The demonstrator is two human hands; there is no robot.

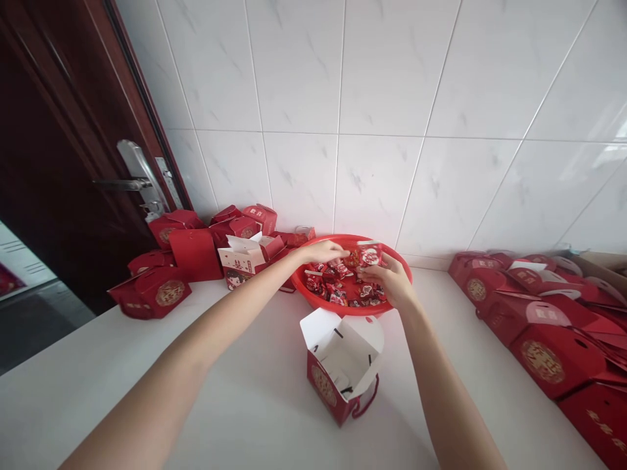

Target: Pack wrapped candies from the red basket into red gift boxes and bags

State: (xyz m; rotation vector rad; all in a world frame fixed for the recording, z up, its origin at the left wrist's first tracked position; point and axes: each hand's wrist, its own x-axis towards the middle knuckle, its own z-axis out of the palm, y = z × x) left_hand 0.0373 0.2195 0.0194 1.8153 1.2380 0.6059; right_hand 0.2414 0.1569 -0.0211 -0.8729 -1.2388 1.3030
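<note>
A red oval basket (401, 264) against the tiled wall holds many small red wrapped packets. Over its left part is my left hand (326, 251), thumb and fingers pinched together; what is between them is too small to name. At the right side of the basket, my right hand (392, 277) grips a red and white packet (369, 254) between thumb and fingers. In front of the basket stands a red gift box (330, 391) with its white flaps up and a dark red cord handle at its side. Its white inside shows, with something pale at the bottom.
Several red boxes (161, 290) and a white printed box (240, 261) stand at the left, beside a dark door (63, 117) with a metal handle. Rows of red boxes (543, 352) fill the right side of the white table (245, 385).
</note>
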